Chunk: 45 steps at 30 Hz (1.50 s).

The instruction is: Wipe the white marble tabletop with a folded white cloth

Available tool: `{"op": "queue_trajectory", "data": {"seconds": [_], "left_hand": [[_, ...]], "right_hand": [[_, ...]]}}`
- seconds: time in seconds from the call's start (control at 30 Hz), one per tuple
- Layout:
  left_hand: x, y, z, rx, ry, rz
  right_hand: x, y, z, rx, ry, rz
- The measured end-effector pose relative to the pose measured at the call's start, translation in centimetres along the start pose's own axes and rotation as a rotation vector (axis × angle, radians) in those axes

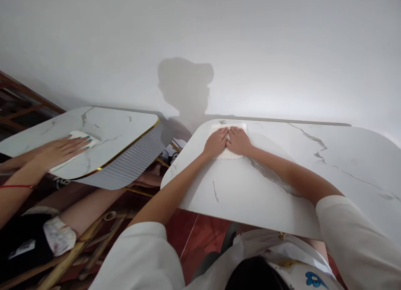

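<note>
A white cloth (231, 153) lies flat on a white marble-patterned tabletop (250, 198), near its back edge. My left hand (215, 143) rests palm down on the cloth, its fingers stretched out toward the wall. Beside it, my right hand (239, 141) is also laid flat on the cloth, and the two hands touch at the thumbs and fingertips. Both arms reach straight forward across the table. Most of the cloth's middle is hidden beneath my hands.
To the left is a second marble-patterned table (109, 150) with gold trim and a ribbed side. A co-worker's hands (67, 150) lie there on a white cloth (92, 141). A bamboo chair (70, 256) stands below. A pale wall (282, 52) rises behind both tables.
</note>
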<state>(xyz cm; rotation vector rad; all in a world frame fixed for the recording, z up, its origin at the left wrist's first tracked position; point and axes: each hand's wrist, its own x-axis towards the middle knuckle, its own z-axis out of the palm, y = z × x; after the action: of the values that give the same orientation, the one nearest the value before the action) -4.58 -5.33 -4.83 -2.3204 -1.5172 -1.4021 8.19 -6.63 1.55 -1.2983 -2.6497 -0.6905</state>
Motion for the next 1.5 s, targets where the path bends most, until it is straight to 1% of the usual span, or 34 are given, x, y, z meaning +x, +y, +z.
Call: {"op": "queue_trajectory", "data": {"seconds": [0.17,0.3,0.4,0.5,0.57,0.63,0.73,0.83,1.0,1.07,1.2,1.37,1.5], "left_hand": [[3.6,-2.0,0.8,-0.014,0.024,0.001],[6.5,-2.6,2.1,-0.010,0.045,0.029],[8.8,-1.7,3.1,0.000,0.033,0.052],[10.3,0.0,3.8,-0.020,0.015,0.091],[10.7,1.2,4.1,-0.037,0.007,0.129],[10.5,2.3,4.1,-0.045,0.003,0.157],[9.4,3.3,3.8,-0.046,-0.017,0.186],[7.7,3.8,3.4,-0.042,-0.033,0.206],[4.1,4.3,2.4,-0.030,-0.036,0.193],[2.5,4.5,1.8,-0.024,-0.044,0.189],[-1.4,4.8,0.5,-0.011,-0.063,0.184],[-7.3,5.2,-1.5,0.015,-0.072,0.141],[-11.8,5.7,-3.2,0.038,-0.078,0.078]], "right_hand": [[3.7,2.0,1.1,0.001,0.014,0.012],[5.3,4.1,1.1,-0.003,0.015,0.052],[5.4,6.1,0.6,-0.016,0.010,0.085],[4.4,7.8,-0.2,-0.034,0.026,0.126],[3.3,8.5,-0.6,-0.049,0.037,0.159],[2.2,8.6,-1.0,-0.062,0.039,0.185],[0.6,7.9,-1.2,-0.081,0.041,0.219],[-0.8,6.6,-1.3,-0.098,0.046,0.236],[-3.0,3.9,-1.5,-0.114,0.024,0.215],[-4.1,2.6,-1.6,-0.128,0.035,0.202],[-6.5,-0.5,-1.7,-0.151,0.043,0.164],[-9.5,-5.1,-1.7,-0.127,0.071,0.103],[-11.6,-8.3,-2.2,-0.092,0.036,0.049]]}}
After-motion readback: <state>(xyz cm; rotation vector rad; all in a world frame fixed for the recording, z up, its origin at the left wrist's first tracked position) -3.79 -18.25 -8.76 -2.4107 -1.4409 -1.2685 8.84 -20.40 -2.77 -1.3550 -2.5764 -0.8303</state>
